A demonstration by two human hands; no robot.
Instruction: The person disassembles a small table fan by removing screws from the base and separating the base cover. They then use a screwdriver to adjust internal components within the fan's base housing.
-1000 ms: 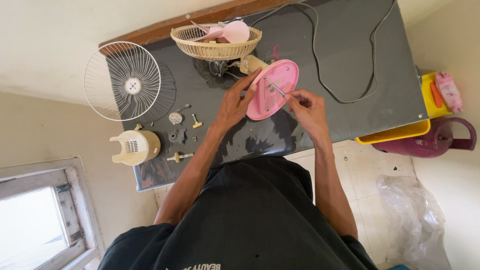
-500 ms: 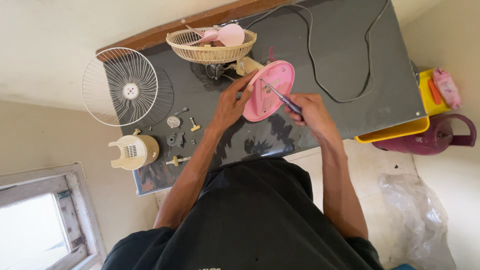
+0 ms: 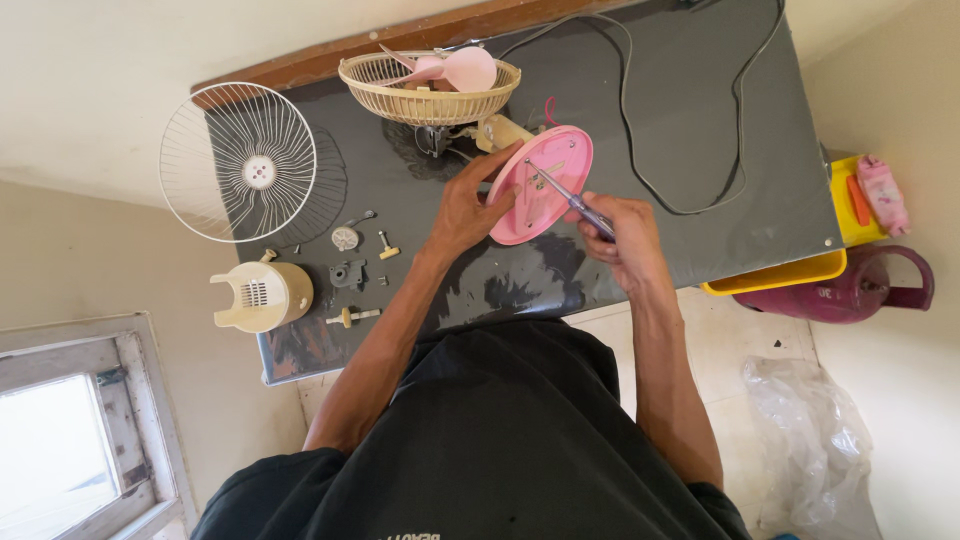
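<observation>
A round pink fan base (image 3: 545, 185) stands tilted on the dark grey table (image 3: 690, 120), its underside toward me. My left hand (image 3: 468, 208) grips its left rim. My right hand (image 3: 612, 232) holds a screwdriver (image 3: 565, 195) with a purple handle, its tip against the middle of the pink disc. Behind the base sits a cream rear fan guard (image 3: 430, 92) with pink fan blades (image 3: 450, 70) lying in it.
A white front fan grille (image 3: 240, 162) overhangs the table's left end. A cream motor housing (image 3: 260, 295), small screws and fittings (image 3: 350, 255) lie at the front left. A black power cord (image 3: 640, 130) loops across the table. A yellow bin (image 3: 790, 270) and maroon gas cylinder (image 3: 850, 290) stand at the right.
My right hand has shifted right and back, angling the screwdriver onto the middle of the pink disc. The left hand keeps its hold on the rim.
</observation>
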